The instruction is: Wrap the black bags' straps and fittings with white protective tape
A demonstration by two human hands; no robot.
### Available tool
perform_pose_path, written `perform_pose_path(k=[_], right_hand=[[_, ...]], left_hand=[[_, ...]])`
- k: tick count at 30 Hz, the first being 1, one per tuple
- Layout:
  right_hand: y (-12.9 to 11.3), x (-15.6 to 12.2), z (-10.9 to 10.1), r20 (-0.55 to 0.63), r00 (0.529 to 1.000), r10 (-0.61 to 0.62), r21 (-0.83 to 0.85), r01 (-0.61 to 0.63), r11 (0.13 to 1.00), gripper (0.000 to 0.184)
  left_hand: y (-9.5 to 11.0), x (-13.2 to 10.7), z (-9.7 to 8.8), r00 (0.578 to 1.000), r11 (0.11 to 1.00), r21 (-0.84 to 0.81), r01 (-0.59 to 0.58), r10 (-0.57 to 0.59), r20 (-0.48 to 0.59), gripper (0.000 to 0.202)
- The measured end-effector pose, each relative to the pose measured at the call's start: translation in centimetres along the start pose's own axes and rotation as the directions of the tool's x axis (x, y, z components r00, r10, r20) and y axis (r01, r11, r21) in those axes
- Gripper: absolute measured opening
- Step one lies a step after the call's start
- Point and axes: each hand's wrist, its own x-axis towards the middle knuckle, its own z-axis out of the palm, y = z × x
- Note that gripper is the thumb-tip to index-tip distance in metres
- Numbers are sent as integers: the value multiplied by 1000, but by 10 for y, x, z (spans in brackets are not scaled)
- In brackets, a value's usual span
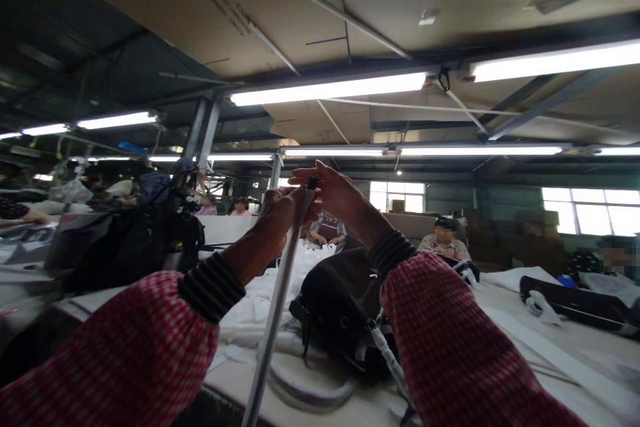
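Note:
Both my arms, in red checked sleeves with dark striped cuffs, are raised in front of me. My left hand (278,212) is closed around a long white strap (274,320) that runs down to the table and loops there. My right hand (334,192) pinches the strap's dark top end (313,183) between fingers and thumb, right beside the left hand. Below the hands a black bag (340,310) lies on the table, with white fabric (260,300) piled behind the strap.
The work table (550,347) stretches right, bearing white strips and a black flat item (575,303). A dark heap (135,240) stands at left. Other people sit behind the tables, one at centre right (445,240). Fluorescent tubes hang overhead.

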Motion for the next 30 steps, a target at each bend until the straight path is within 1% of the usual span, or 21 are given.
perform_pose_path(k=[3, 5, 6, 8, 9, 11, 12, 14, 15, 16, 17, 18, 20, 21, 22, 23, 24, 25, 26, 28, 30], right_hand=[[6, 5, -5, 42, 999, -12, 36, 11, 999, 42], [9, 5, -8, 66, 998, -17, 50, 14, 999, 42], [11, 4, -9, 73, 997, -19, 66, 14, 998, 41], [19, 2, -4, 72, 997, -11, 140, 1, 990, 40], [25, 0, 1, 71, 997, 0, 191, -14, 981, 40], [44, -7, 18, 78, 996, 40, 280, -61, 958, 42], [57, -12, 29, 90, 994, 63, 303, -87, 949, 42], [85, -24, 53, 135, 985, 104, 293, -140, 946, 41], [98, -30, 64, 162, 980, 119, 272, -160, 949, 41], [111, -36, 73, 183, 975, 130, 242, -173, 955, 42], [121, -40, 80, 178, 976, 127, 205, -163, 965, 42], [130, -42, 85, 149, 983, 108, 159, -131, 979, 42], [142, -43, 86, 32, 999, 25, 21, -25, 999, 38], [145, -42, 84, -31, 999, -37, -67, 35, 997, 37], [148, -41, 80, -75, 992, -98, -162, 85, 983, 36], [149, -40, 75, -97, 984, -151, -260, 122, 958, 36], [150, -41, 70, -95, 977, -192, -361, 146, 921, 36], [151, -42, 66, -76, 971, -228, -464, 168, 870, 36], [151, -44, 63, -41, 966, -254, -564, 188, 804, 36], [151, -49, 58, 66, 957, -283, -737, 238, 632, 33], [152, -54, 54, 202, 932, -300, -842, 322, 433, 25]], left_hand=[[2, -2, -5, 999, 996, -69, 48, -47, 26, 17], [1, -4, -9, 994, 990, -104, 97, -91, 66, 13], [0, -5, -11, 991, 988, -114, 108, -98, 88, 9], [-1, -3, -15, 991, 990, -117, 79, -65, 118, 7], [-1, -1, -16, 992, 992, -116, 50, -36, 119, 8], [-1, 5, -21, 997, 994, -106, -19, 27, 75, 11], [-1, 8, -24, 998, 994, -97, -56, 60, 32, 12], [0, 13, -36, 992, 991, -57, -121, 119, -38, 13], [1, 13, -46, 988, 989, -27, -143, 141, -57, 12], [3, 10, -58, 987, 989, 11, -151, 151, -49, 11], [4, 6, -72, 989, 988, 47, -145, 146, -9, 8], [6, -1, -88, 990, 989, 74, -131, 127, 57, 8], [8, -17, -123, 977, 994, 74, -79, 63, 205, 15], [8, -26, -141, 966, 998, 44, -43, 30, 258, 18], [7, -34, -158, 961, 1000, 4, 4, -4, 277, 22], [4, -42, -173, 963, 998, -41, 52, -40, 267, 26], [-1, -49, -185, 962, 991, -62, 122, -103, 253, 29], [-8, -55, -194, 951, 977, -60, 207, -186, 246, 32], [-15, -61, -199, 927, 955, -43, 294, -275, 254, 38], [-30, -73, -200, 841, 889, 17, 458, -440, 314, 55], [-44, -83, -193, 744, 826, 52, 562, -531, 406, 71]])
